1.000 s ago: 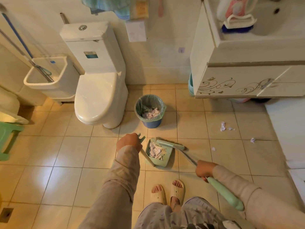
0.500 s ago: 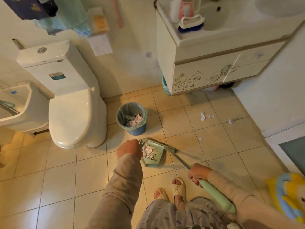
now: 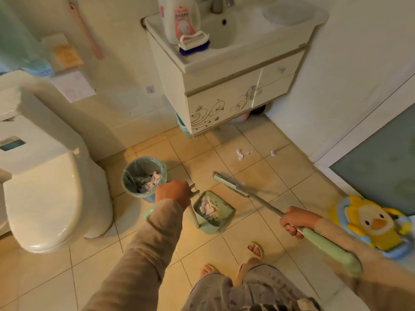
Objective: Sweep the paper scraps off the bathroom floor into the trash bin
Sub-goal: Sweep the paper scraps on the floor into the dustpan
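Observation:
My left hand (image 3: 173, 193) grips the upright handle of a green dustpan (image 3: 221, 213) that stands on the tiles and holds crumpled paper. Just left of it is the round trash bin (image 3: 130, 176), lined with a green bag, with paper inside. My right hand (image 3: 294, 222) holds the green broom (image 3: 253, 197) by its metal shaft; its head lies on the floor right of the dustpan. Paper scraps (image 3: 239, 154) lie further off on the tiles near the vanity, with one more scrap (image 3: 272, 153) to their right.
A white toilet (image 3: 45, 198) stands at the left. The sink vanity (image 3: 224, 102) hangs at the back with basins beneath it. A yellow duck stool (image 3: 370, 223) sits at the right by a glass door (image 3: 377, 164). My sandalled feet (image 3: 253, 250) are below the dustpan.
The view has swung to the right. The broom head has moved away from the dustpan mouth, out to the right. The dustpan stays by the bin with paper in it.

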